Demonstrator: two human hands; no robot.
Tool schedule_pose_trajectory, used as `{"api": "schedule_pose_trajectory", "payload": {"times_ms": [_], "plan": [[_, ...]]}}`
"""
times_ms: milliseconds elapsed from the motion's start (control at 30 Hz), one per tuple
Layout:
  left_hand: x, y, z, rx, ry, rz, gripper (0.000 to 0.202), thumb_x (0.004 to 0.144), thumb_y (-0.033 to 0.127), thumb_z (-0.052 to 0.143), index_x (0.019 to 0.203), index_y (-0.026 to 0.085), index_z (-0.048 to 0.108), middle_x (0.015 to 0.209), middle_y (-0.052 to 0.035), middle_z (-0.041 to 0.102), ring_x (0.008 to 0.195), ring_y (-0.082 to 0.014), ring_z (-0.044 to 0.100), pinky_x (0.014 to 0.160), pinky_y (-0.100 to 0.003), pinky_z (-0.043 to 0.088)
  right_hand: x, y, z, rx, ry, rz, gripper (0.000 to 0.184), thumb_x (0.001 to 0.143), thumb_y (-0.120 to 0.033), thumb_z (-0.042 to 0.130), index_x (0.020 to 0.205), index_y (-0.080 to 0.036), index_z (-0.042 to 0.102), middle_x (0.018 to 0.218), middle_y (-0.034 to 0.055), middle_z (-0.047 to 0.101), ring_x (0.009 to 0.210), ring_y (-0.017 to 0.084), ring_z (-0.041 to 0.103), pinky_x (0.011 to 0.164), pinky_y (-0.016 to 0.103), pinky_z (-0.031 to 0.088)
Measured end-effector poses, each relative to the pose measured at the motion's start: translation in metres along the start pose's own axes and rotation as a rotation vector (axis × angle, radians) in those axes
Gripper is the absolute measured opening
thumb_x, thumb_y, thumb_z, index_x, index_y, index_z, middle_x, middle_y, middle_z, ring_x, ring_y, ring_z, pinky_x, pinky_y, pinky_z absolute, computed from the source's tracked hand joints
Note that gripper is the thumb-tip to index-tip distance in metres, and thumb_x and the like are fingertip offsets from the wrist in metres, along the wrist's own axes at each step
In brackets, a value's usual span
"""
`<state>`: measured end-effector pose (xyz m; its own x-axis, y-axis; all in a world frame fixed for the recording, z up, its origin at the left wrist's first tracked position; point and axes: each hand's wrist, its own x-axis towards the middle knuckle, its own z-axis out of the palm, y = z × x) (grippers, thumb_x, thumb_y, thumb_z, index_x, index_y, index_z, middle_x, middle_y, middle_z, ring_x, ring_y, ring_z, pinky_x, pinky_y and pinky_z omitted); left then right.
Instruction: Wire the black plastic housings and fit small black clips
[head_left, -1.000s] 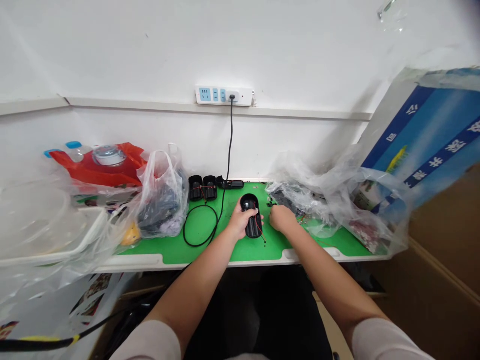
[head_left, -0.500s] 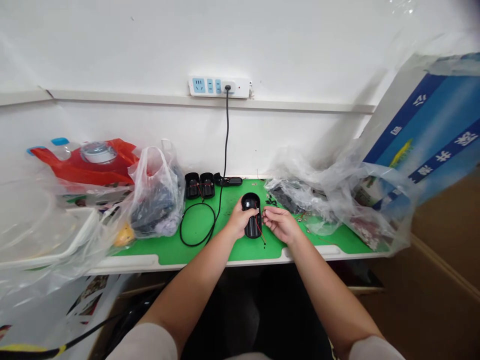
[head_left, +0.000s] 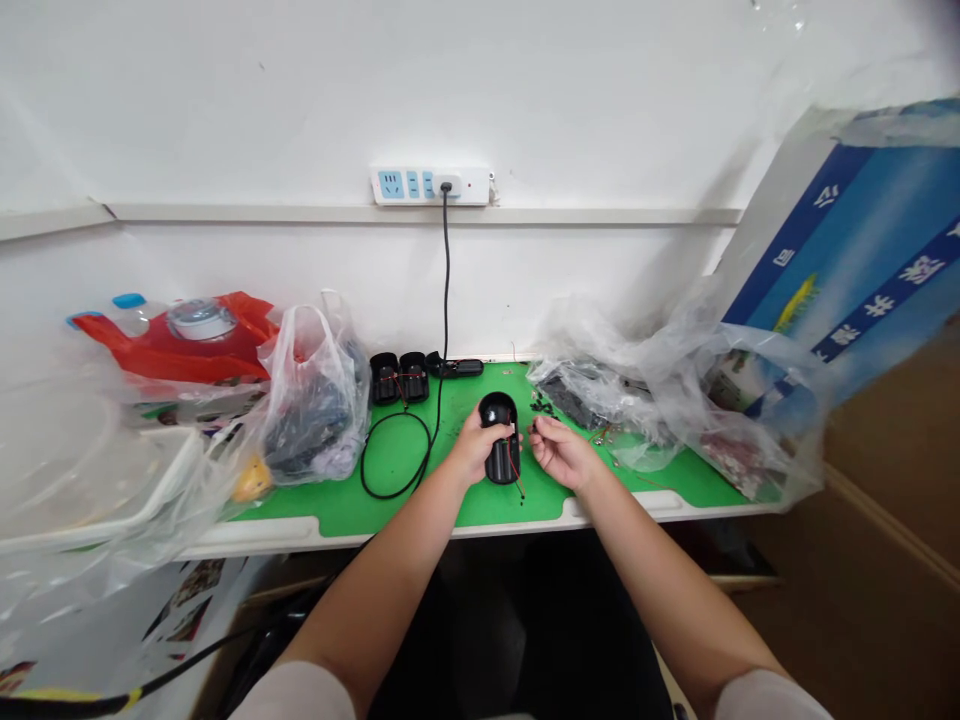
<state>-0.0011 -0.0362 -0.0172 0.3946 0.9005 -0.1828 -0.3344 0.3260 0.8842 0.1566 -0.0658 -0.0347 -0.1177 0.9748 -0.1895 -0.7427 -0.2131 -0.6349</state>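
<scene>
My left hand [head_left: 472,447] grips a black oval plastic housing [head_left: 501,440] that rests on the green mat [head_left: 405,480]; a thin red wire runs down its open inside. My right hand [head_left: 559,452] hovers just right of the housing, fingers pinched on something too small to name. Several tiny dark parts [head_left: 541,405] lie on the mat just beyond my right hand.
Two more black housings [head_left: 399,376] sit at the mat's back beside a black cable [head_left: 397,455] plugged into a wall power strip [head_left: 431,186]. Plastic bags [head_left: 315,400] and a red bag [head_left: 187,345] crowd the left; crumpled clear plastic [head_left: 675,400] and a blue box [head_left: 847,270] fill the right.
My right hand came back from the small parts near the clear bag to beside the housing, fingers pinched. My left hand kept its grip on the housing.
</scene>
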Motion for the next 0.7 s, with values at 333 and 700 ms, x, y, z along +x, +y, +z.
{"api": "schedule_pose_trajectory", "payload": {"times_ms": [333, 700], "plan": [[-0.007, 0.005, 0.003, 0.032, 0.002, -0.015, 0.045, 0.054, 0.024, 0.073, 0.091, 0.021, 0.048, 0.066, 0.0036, 0.059, 0.054, -0.0125, 0.058, 0.054, -0.026, 0.050, 0.000, 0.013, 0.010, -0.197, 0.035, -0.089, 0.018, 0.063, -0.021, 0.078, 0.073, -0.014, 0.065, 0.059, -0.0003, 0.064, 0.049, 0.006, 0.060, 0.047, 0.011, 0.051], [-0.007, 0.001, 0.001, 0.064, 0.001, 0.034, 0.050, 0.056, 0.024, 0.072, 0.100, 0.022, 0.049, 0.071, 0.0035, 0.058, 0.056, -0.0114, 0.058, 0.056, -0.026, 0.050, 0.000, 0.016, 0.013, -0.232, 0.026, -0.126, 0.020, 0.059, -0.023, 0.080, 0.065, -0.015, 0.064, 0.051, -0.0018, 0.060, 0.043, 0.006, 0.053, 0.042, 0.013, 0.046]]}}
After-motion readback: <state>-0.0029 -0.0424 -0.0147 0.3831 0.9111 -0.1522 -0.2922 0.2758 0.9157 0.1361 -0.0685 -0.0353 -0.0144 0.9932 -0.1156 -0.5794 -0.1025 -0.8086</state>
